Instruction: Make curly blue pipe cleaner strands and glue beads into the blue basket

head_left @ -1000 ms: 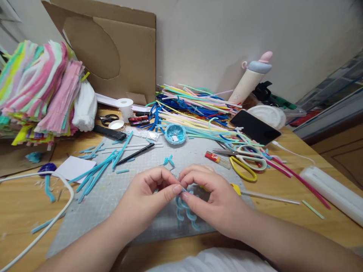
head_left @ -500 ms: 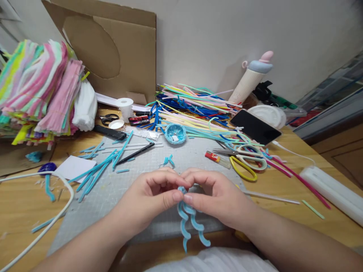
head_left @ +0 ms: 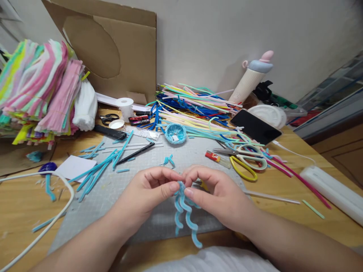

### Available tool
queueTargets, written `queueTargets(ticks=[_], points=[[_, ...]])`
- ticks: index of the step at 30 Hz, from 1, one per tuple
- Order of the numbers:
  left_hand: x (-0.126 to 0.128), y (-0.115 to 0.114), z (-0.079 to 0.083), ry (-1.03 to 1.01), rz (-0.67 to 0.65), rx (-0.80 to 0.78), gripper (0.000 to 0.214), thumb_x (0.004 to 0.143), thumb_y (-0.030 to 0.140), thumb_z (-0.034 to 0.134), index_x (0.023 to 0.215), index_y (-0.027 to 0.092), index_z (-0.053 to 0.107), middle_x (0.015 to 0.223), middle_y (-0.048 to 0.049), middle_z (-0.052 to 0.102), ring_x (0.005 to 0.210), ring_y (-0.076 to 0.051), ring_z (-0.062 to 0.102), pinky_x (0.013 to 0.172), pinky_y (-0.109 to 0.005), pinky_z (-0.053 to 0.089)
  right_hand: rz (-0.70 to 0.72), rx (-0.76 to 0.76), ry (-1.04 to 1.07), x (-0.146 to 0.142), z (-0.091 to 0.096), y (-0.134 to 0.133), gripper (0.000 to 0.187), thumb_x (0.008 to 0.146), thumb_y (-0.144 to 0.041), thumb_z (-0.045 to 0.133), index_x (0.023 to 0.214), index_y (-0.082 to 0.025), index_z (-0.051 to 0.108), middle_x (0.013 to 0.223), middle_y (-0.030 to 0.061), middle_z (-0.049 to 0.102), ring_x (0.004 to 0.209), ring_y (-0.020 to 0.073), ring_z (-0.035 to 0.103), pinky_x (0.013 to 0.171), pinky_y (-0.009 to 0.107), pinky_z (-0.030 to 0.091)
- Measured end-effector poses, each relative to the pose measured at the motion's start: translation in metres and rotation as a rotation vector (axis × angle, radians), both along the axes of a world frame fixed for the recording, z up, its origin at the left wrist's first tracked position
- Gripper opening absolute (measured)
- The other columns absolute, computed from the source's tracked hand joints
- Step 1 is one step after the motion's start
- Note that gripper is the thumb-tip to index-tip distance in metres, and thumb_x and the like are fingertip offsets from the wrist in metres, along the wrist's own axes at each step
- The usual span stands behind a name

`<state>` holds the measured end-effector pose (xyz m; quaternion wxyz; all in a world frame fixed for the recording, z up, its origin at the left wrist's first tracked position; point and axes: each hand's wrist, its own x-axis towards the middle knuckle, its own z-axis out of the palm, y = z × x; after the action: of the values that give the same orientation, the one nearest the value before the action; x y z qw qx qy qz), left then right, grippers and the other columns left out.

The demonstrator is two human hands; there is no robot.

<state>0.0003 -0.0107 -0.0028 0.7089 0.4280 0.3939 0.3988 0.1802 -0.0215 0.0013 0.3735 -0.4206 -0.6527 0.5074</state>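
Note:
Between my fingertips is a bunch of light blue pipe cleaners (head_left: 190, 217), joined at the top, with wavy strands hanging down. My left hand (head_left: 154, 194) pinches its top from the left with thumb and fingers. From the other side my right hand (head_left: 215, 194) pinches the same bunch; its far strands are partly hidden behind the right thumb. Just beyond the hands lie short blue pieces (head_left: 169, 161) on the grey cutting mat (head_left: 113, 202). Farther back sits a round blue pipe-cleaner cup (head_left: 176, 134) with a small white square inside.
Scissors (head_left: 246, 160) and a lighter (head_left: 217, 159) lie to the right, near a phone (head_left: 256, 126). Cut blue stems (head_left: 98, 173) and a black pen (head_left: 136, 153) lie left. Colourful pipe cleaners (head_left: 195, 105) are heaped behind; a white cable (head_left: 70, 189) loops at the left edge.
The blue bunch has turned in my fingers, and its hanging strands have swung left. More strands show near my right thumb. Both hands keep nearly the same place.

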Motion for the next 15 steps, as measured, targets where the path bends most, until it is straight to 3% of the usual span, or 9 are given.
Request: queueTargets(ticks=[9,11,15], points=[[0.0013,0.0009,-0.0031,-0.018,-0.002,-0.045,0.011,0.061,0.02,0.083,0.067,0.018,0.075,0.064,0.0012,0.07,0.06,-0.009,0.058,0.061,-0.019,0.046,-0.007,-0.081,0.006,0.0001,-0.0006,0.0014,0.006,0.081,-0.023,0.058,0.076,-0.021,0.057,0.079,0.0009,0.06,0.077,0.0173,0.055,0.072,0.033,0.044],[0.0011,0.0012,-0.0037,-0.026,-0.003,-0.049,0.011,0.062,0.02,0.083,0.067,0.017,0.074,0.063,0.0018,0.069,0.059,-0.008,0.057,0.059,-0.017,0.045,-0.05,0.032,-0.029,0.0006,0.0006,-0.0008,0.003,0.081,-0.022,0.059,0.079,-0.022,0.057,0.083,0.0011,0.06,0.082,0.0181,0.057,0.076,0.034,0.044],[0.0016,0.0015,-0.0047,-0.035,-0.011,-0.057,0.014,0.061,0.022,0.084,0.066,0.016,0.072,0.064,0.0019,0.068,0.06,-0.008,0.057,0.059,-0.017,0.045,-0.136,0.414,-0.186,0.0015,0.0029,-0.0073,0.012,0.077,-0.012,0.064,0.082,-0.022,0.059,0.091,0.001,0.062,0.091,0.0188,0.057,0.086,0.039,0.037]])
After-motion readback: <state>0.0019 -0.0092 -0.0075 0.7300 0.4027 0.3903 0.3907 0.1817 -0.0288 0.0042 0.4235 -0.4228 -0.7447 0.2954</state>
